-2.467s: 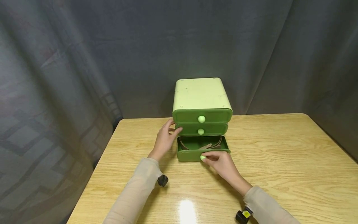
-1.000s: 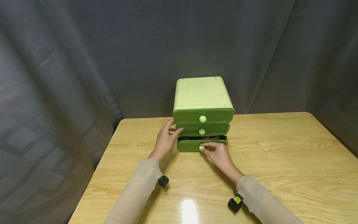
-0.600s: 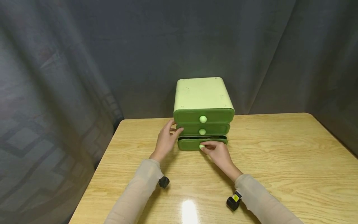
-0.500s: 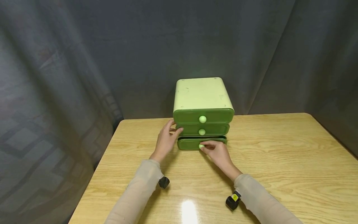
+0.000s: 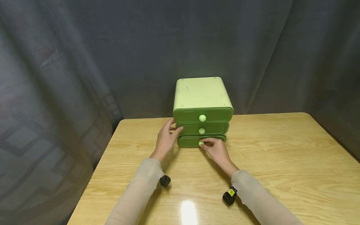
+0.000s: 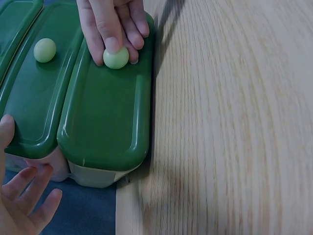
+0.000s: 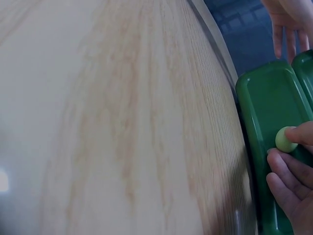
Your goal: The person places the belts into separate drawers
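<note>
A small cabinet (image 5: 202,92) with a pale green shell and three dark green drawers stands at the table's far side. My right hand (image 5: 217,151) pinches the round knob (image 5: 201,143) of the bottom drawer (image 5: 187,142), whose front lies about level with the shell. In the right wrist view the thumb is on one side of that knob (image 7: 283,140) and the fingers on the other. My left hand (image 5: 165,139) grips the cabinet's left edge. Its thumb is on the front of the middle drawer (image 6: 36,93), with the fingers along the side wall.
The wood-grain table (image 5: 281,156) extends to both sides and toward me. A dark grey curtain (image 5: 146,56) hangs close behind the cabinet and down the left side. Black wrist cameras (image 5: 229,197) sit below both sleeves.
The bottom drawer, pulled out earlier with brown strap-like pieces showing inside, has slid in until its inside is hidden. My right hand moved inward with the knob; the left hand stayed in place.
</note>
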Action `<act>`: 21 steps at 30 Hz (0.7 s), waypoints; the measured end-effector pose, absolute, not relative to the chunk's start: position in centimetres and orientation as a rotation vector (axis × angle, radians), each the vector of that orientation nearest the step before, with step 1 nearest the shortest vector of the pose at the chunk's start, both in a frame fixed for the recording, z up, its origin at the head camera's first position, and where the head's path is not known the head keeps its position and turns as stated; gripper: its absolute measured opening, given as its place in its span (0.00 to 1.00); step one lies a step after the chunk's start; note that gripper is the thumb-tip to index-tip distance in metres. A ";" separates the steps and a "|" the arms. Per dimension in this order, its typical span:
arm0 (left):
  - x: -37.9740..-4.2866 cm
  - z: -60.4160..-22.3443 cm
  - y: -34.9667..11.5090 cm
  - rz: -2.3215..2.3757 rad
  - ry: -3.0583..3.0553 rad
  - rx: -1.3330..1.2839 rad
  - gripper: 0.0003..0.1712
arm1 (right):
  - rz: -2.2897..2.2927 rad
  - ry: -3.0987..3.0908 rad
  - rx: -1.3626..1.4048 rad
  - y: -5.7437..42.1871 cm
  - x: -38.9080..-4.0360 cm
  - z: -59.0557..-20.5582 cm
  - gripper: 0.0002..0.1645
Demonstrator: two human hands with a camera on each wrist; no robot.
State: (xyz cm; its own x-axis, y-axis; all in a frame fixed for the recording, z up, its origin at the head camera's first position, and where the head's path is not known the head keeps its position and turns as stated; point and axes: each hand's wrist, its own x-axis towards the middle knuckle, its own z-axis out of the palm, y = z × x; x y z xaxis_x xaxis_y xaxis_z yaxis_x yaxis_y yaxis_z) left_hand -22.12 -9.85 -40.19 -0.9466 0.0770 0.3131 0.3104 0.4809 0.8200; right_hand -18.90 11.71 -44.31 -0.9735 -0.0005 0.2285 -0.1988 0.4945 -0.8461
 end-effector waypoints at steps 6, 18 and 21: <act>-22.3 -40.3 -9.9 -1.456 -2.481 -0.328 0.26 | 1.495 -2.542 0.138 11.3 -19.3 -44.2 0.09; -22.1 -40.8 -9.4 -1.530 -2.419 -0.273 0.27 | 1.561 -2.515 0.170 11.5 -19.4 -44.3 0.11; -21.3 -41.0 -9.4 -1.580 -2.389 -0.262 0.27 | 1.585 -2.520 0.210 11.9 -18.7 -44.2 0.13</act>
